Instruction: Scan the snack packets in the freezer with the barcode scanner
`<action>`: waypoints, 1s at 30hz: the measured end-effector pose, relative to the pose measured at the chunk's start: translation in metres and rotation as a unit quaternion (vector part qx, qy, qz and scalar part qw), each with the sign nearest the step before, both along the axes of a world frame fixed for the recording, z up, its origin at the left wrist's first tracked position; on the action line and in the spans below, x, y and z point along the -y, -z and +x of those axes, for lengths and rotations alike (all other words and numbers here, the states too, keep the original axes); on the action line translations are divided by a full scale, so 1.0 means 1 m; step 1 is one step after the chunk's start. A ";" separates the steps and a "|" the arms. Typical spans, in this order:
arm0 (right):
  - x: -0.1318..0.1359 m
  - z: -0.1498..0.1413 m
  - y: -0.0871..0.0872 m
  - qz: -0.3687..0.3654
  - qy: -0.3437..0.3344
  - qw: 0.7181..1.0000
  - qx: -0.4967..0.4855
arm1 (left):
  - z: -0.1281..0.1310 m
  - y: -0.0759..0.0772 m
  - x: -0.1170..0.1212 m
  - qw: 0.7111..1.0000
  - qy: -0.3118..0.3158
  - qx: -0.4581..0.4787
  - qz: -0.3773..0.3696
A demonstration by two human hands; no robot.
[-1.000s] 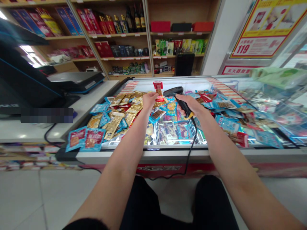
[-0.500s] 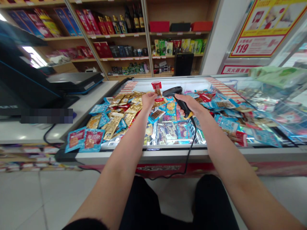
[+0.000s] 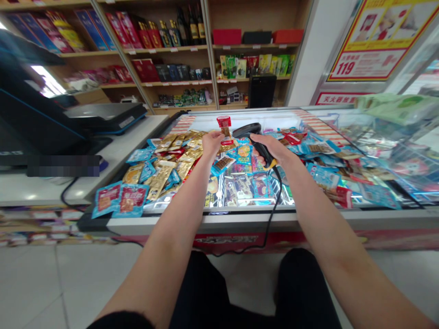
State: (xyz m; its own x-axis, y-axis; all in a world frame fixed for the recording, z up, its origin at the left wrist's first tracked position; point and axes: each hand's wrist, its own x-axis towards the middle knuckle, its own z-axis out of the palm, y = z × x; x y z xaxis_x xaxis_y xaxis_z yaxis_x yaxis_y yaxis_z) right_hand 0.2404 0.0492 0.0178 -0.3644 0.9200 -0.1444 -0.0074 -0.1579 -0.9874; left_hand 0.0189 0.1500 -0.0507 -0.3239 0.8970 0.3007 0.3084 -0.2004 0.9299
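My left hand pinches a small red-topped snack packet upright between its fingers, above the heap. My right hand grips the handle of a black corded handheld barcode scanner, whose head points left toward the packet without touching it. The scanner's black cord hangs down over the front of the chest freezer. Below both hands lie many gold snack packets and blue snack packets, heaped on the freezer's glass lid.
To the left stands a white counter with a black monitor and a flat grey device. Wooden shelves of boxes and bottles line the back wall. A glass display case stands to the right.
The view and both hands have drifted very slightly left. The packet and scanner stay held as before.
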 end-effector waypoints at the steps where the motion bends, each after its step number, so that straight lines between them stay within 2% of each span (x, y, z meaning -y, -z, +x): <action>1: 0.000 0.000 0.001 0.004 0.003 1.000 -0.005 | 0.000 0.000 0.001 1.000 -0.001 -0.002 -0.001; 6: -0.003 0.005 0.002 -0.003 0.034 0.999 -0.014 | 0.011 -0.004 0.009 1.000 0.011 0.018 0.004; 14: -0.007 0.039 0.004 -0.023 0.121 0.991 -0.056 | 0.057 -0.009 0.022 0.996 0.069 0.036 -0.043; 22: 0.010 0.086 -0.007 0.022 0.198 0.978 -0.061 | 0.128 -0.026 0.023 0.966 0.210 0.140 -0.062; 25: 0.019 0.101 -0.011 0.033 0.225 0.972 -0.061 | 0.152 -0.029 0.024 0.969 0.240 0.049 -0.026; 28: 0.023 0.112 -0.009 0.039 0.235 0.969 -0.064 | 0.164 -0.026 0.029 0.972 0.210 -0.100 0.033; 30: 0.025 0.116 -0.005 0.042 0.231 0.970 -0.070 | 0.166 -0.024 0.035 0.973 0.192 -0.124 0.042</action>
State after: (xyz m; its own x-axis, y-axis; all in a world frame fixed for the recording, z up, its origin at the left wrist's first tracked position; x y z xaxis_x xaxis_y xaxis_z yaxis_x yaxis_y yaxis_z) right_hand 0.3561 0.0245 0.0227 0.0787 0.9960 -0.0414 -0.1935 -0.0254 -0.9808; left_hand 0.1845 0.1150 -0.0270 0.1214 0.9065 0.4045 0.4095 -0.4169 0.8115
